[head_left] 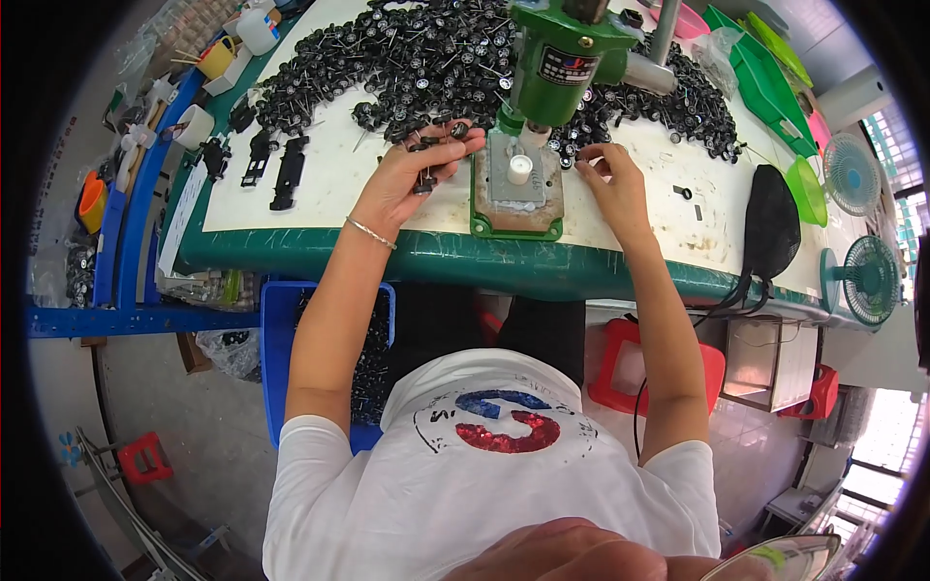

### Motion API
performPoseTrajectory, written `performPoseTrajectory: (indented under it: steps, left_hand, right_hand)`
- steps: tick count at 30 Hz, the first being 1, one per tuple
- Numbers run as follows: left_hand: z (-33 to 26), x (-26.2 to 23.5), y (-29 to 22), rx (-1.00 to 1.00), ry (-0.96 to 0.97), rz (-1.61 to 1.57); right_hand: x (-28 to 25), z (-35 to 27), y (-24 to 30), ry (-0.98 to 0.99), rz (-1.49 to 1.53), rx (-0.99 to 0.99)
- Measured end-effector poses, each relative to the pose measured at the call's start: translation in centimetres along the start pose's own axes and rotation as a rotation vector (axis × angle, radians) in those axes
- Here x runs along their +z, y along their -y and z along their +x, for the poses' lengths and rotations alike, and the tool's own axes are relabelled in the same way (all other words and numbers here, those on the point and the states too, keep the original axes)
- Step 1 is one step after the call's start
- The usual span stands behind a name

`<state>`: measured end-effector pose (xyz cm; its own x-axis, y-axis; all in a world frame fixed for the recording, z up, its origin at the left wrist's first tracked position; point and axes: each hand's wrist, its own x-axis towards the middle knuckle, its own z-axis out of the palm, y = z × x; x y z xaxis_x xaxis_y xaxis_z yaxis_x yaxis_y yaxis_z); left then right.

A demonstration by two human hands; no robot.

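My left hand (412, 169) is closed around several small black toy wheels on thin metal axles (423, 181), just left of the green bench press (562, 73). A white round holder (520, 169) stands upright on the press's base plate (518, 223), under the press head. On the right side of the base, my right hand (615, 189) has its fingers curled in a pinch at the near edge of the wheel pile; what is between the fingertips, if anything, is too small to make out. Neither hand touches the white holder.
A large heap of black wheels and axles (417, 58) covers the table's far part. Black toy chassis pieces (289, 172) lie at left. A black mesh bag (772, 223) and two small fans (867, 281) are at right. A blue bin (276, 329) stands below the table edge.
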<state>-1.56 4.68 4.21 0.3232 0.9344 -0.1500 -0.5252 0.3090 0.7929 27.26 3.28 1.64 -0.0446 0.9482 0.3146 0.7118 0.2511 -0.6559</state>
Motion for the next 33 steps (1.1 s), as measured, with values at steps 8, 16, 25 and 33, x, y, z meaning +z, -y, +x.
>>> performPoseTrajectory:
  steps: [8, 16, 25, 33]
  left_hand:
    - [-0.4, 0.9, 1.1, 0.083, -0.124, 0.174]
    - [-0.8, 2.8, 1.0, 0.139, -0.084, 0.238]
    - [-0.5, 5.2, 1.7, 0.221, -0.124, 0.448]
    - [0.6, 5.7, 2.3, 0.237, -0.115, 0.459]
  right_hand:
    - [1.9, 0.2, 7.1, 0.111, 0.394, 0.125]
    - [2.4, 1.1, 6.8, 0.255, 0.743, 0.374]
    - [-0.2, 2.4, 5.5, 0.043, 1.236, 0.487]
    - [-7.4, 9.5, 11.0, -0.307, 1.117, 0.174]
